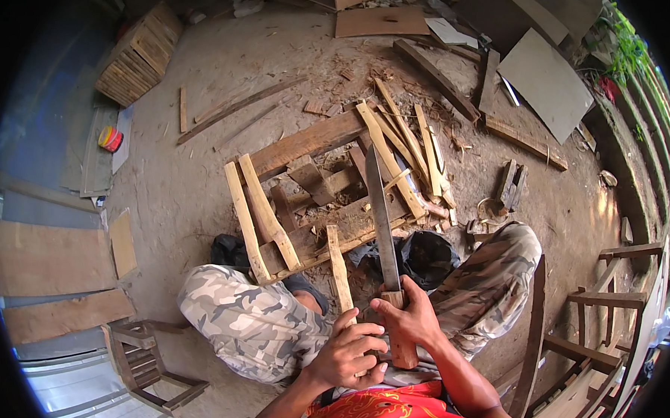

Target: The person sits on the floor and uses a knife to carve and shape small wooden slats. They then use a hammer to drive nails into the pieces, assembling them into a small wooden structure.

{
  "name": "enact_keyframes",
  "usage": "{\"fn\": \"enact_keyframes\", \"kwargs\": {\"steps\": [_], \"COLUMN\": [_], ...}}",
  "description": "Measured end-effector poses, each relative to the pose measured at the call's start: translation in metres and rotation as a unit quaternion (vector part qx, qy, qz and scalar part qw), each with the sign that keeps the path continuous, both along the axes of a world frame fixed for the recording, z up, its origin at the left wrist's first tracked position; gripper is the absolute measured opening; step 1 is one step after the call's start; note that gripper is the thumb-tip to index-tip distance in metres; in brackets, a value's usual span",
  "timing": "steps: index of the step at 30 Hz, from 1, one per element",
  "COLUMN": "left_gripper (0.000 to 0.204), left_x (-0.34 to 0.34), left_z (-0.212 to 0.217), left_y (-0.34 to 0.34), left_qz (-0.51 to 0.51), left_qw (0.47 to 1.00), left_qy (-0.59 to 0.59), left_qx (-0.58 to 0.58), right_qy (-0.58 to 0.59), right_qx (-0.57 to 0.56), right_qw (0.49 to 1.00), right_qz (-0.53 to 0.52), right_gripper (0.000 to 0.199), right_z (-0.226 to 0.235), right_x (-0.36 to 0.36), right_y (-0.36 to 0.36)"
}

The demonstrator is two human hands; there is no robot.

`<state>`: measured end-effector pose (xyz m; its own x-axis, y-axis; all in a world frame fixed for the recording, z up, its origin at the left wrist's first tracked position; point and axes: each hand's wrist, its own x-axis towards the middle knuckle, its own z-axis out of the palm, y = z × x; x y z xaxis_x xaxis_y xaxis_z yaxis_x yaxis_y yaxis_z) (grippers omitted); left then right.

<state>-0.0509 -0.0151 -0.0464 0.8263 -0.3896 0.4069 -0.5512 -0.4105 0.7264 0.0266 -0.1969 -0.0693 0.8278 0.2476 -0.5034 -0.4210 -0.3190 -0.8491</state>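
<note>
My left hand (346, 352) grips the near end of a pale wooden stick (339, 270), which points away from me toward the woodpile. My right hand (406, 319) is closed around the wooden handle of a long machete (381, 214); its dark blade points forward, just right of the stick. Both hands meet above my lap, between my knees in camouflage trousers (242, 317). Beyond the blade lie several split pale sticks (257, 212) across dark planks (310, 141).
Dirt floor strewn with wood chips and offcuts. A stack of boards (138, 57) stands far left, flat panels (542, 80) far right. A small wooden stool (143, 363) sits at my left, wooden chair frames (594, 317) at my right. A black bag (427, 256) lies by my right knee.
</note>
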Motion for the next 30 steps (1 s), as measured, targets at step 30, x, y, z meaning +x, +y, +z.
{"fn": "enact_keyframes", "kwargs": {"steps": [30], "left_gripper": [0.072], "left_x": [0.169], "left_z": [0.103], "left_y": [0.048], "left_qz": [0.398], "left_qw": [0.794], "left_qy": [0.037], "left_qx": [-0.458], "right_qy": [-0.228], "right_qx": [-0.091], "right_qw": [0.953], "right_qz": [0.175], "right_gripper": [0.073], "right_z": [0.063], "right_x": [0.042], "right_y": [0.031]}}
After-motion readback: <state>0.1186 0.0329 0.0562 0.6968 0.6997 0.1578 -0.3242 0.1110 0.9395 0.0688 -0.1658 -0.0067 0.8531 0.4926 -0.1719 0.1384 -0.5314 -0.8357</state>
